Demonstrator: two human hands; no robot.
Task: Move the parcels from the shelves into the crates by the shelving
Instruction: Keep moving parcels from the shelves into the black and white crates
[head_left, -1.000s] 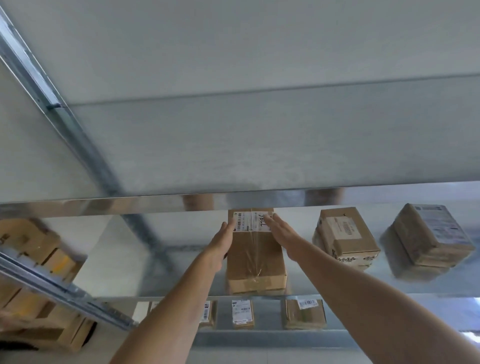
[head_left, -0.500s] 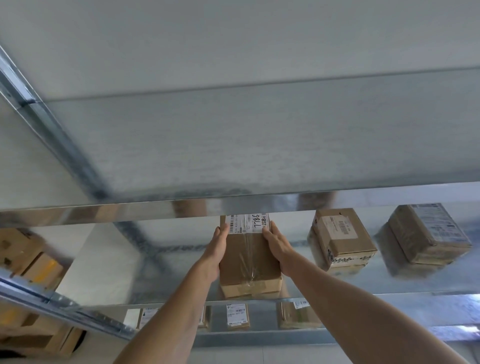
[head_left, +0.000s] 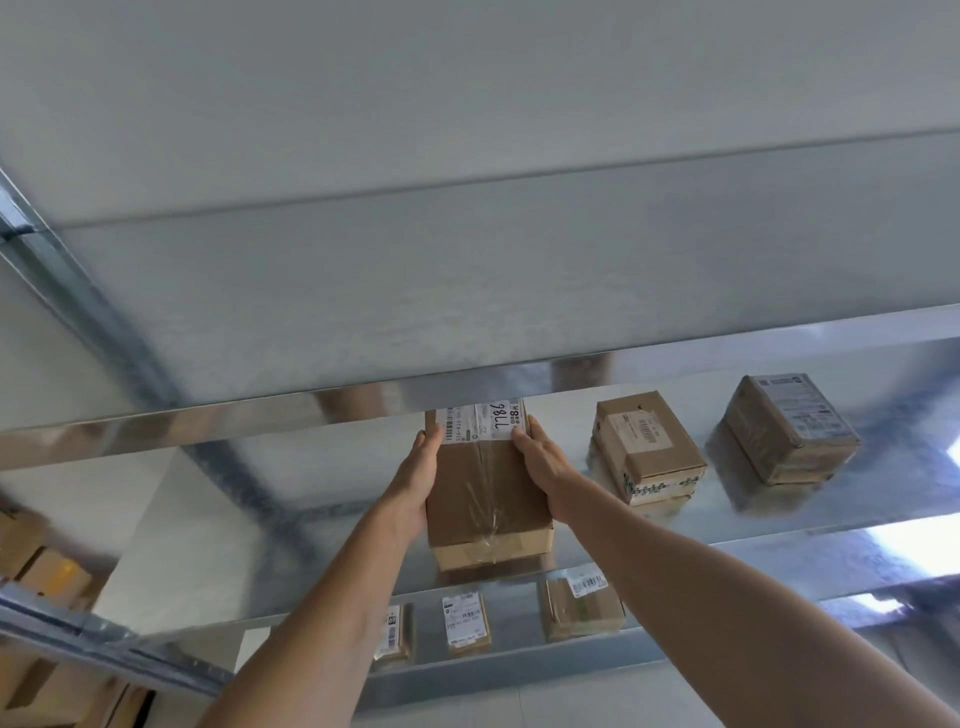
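Two risks attach to this hold. First, the parcel (head_left: 485, 499) is clamped by its two long sides only, with no support visible beneath it. If the side pressure slackens as it clears the front edge of the shelf (head_left: 311, 488), the smooth cardboard walls offer little purchase. It may then drop onto the lower shelf (head_left: 519, 667) or past it. Second, the metal lip (head_left: 234, 423) of the shelf above hangs just over the far end of the parcel, above the white label (head_left: 483, 422). A lift made without first drawing the parcel forward would probably knock that end against the lip and twist it out of the hold. A neighbouring box (head_left: 647, 447) lies near on the right, and a wide swing that way could nudge it.

The left grip (head_left: 418, 478) lies along the left wall of the parcel, with its thumb hooked over the top edge beside the label. The right grip (head_left: 545, 467) mirrors it on the right wall, thumb likewise over the top edge. Both are spread just to the parcel's width and grasp it between them. The parcel lies midway along the shelf with its near end at the front edge. Whether it rests on the shelf or is raised off it cannot be told.
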